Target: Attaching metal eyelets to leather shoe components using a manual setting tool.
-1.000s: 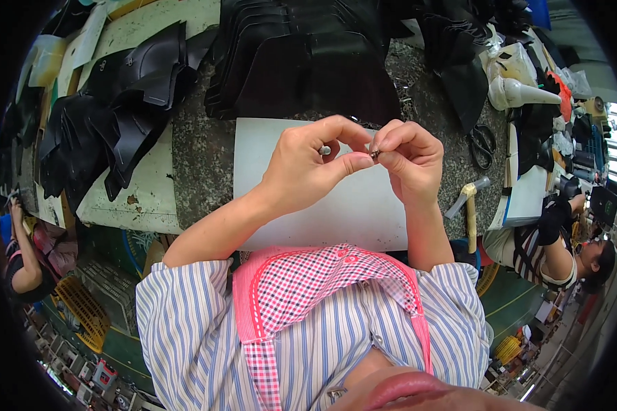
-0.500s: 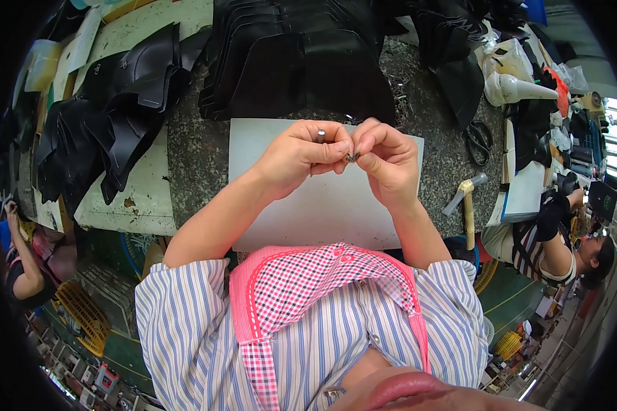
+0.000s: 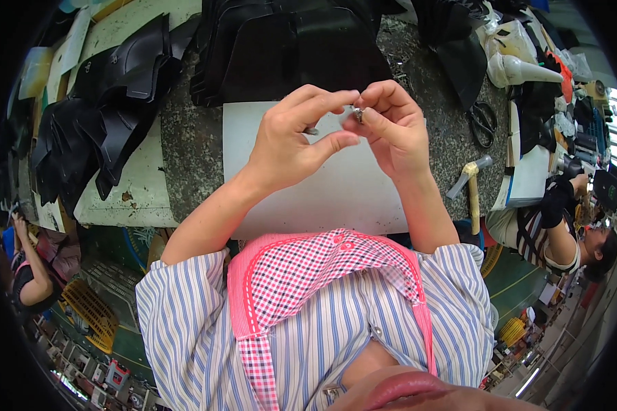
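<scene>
Between the thumb and fingers of my right hand [image 3: 394,130] is a small shiny metal piece [image 3: 358,115], too small to name more exactly. My left hand [image 3: 298,133] is open beside it, thumb and index finger spread apart, the index fingertip close to the metal piece. A ring-like glint shows on a left finger. Both hands are above a pale grey board [image 3: 308,198] lying on the speckled worktable [image 3: 192,147].
Stacked black sheet pieces [image 3: 298,58] lie beyond the board, with more black pieces [image 3: 106,109] at left. Scissors [image 3: 482,123] and a hammer [image 3: 472,188] lie at right, near a white bottle-like object [image 3: 521,71]. Other people work on both sides.
Both hands have moved slightly up and away from me. My left thumb and index finger have parted from the metal piece, which stays in my right fingers.
</scene>
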The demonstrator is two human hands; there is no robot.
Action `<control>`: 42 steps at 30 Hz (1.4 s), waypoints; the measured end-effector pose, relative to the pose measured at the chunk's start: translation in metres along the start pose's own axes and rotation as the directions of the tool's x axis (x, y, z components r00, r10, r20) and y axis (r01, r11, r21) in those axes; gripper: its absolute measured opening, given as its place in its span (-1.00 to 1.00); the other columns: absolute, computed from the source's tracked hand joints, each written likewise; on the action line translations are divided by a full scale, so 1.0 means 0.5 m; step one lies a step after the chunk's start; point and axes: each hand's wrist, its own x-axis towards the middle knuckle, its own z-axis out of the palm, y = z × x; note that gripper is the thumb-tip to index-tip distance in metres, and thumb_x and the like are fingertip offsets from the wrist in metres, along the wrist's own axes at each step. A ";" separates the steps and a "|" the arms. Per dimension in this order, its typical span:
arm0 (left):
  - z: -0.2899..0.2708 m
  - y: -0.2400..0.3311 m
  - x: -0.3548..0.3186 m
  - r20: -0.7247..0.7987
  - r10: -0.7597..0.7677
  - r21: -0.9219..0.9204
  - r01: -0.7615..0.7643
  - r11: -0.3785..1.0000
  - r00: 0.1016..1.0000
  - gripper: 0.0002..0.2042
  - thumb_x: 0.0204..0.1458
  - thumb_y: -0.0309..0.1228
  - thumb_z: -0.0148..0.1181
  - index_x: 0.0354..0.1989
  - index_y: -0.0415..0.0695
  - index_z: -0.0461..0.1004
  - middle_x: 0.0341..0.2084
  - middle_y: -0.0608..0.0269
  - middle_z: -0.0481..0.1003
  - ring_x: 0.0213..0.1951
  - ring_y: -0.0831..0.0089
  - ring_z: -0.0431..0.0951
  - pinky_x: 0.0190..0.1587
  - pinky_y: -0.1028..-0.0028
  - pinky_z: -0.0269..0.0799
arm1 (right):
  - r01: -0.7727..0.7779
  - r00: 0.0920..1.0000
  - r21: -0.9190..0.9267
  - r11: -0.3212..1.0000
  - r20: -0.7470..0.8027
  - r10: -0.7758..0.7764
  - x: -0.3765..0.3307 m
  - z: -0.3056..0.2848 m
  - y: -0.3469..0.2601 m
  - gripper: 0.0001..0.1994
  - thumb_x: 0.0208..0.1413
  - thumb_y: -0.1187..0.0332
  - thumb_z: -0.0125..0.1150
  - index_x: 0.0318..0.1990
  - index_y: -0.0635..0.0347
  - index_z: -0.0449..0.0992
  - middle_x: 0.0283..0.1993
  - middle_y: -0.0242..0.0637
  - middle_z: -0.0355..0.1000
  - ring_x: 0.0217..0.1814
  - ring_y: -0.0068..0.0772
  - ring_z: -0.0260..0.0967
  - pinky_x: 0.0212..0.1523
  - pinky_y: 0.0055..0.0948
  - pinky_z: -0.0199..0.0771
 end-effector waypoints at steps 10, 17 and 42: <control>0.013 -0.017 0.009 -0.062 0.380 0.356 -0.335 0.872 0.923 -0.66 -0.39 -0.53 0.33 -0.31 -0.15 0.50 -0.49 0.24 0.45 -0.48 0.43 0.44 -0.51 0.56 0.35 | 0.131 0.990 0.170 0.977 -0.064 -0.122 -0.008 -0.014 0.043 -0.87 -0.13 0.63 0.14 -0.39 0.24 0.39 -0.41 -0.33 0.39 -0.34 -0.55 0.35 -0.28 -0.59 0.35; 0.012 -0.014 0.021 -0.057 0.438 0.361 -0.391 0.847 0.897 -0.73 -0.42 -0.48 0.30 -0.43 -0.17 0.47 -0.58 0.31 0.40 -0.55 0.45 0.39 -0.55 0.55 0.33 | 0.211 0.975 0.284 0.935 -0.136 -0.179 -0.010 -0.002 0.061 -0.85 -0.08 0.67 0.06 -0.37 0.21 0.36 -0.38 -0.31 0.38 -0.30 -0.51 0.34 -0.22 -0.57 0.33; -0.082 -0.056 0.162 0.007 0.427 0.843 -0.235 0.485 0.904 -0.64 -0.38 -0.26 0.31 -0.33 -0.04 0.41 -0.39 0.40 0.39 -0.39 0.36 0.36 -0.37 0.45 0.37 | 0.360 0.914 -0.234 0.903 -0.106 -0.392 0.033 -0.015 0.005 -0.99 0.02 0.53 0.07 -0.40 0.23 0.40 -0.44 -0.40 0.39 -0.39 -0.67 0.31 -0.39 -0.72 0.29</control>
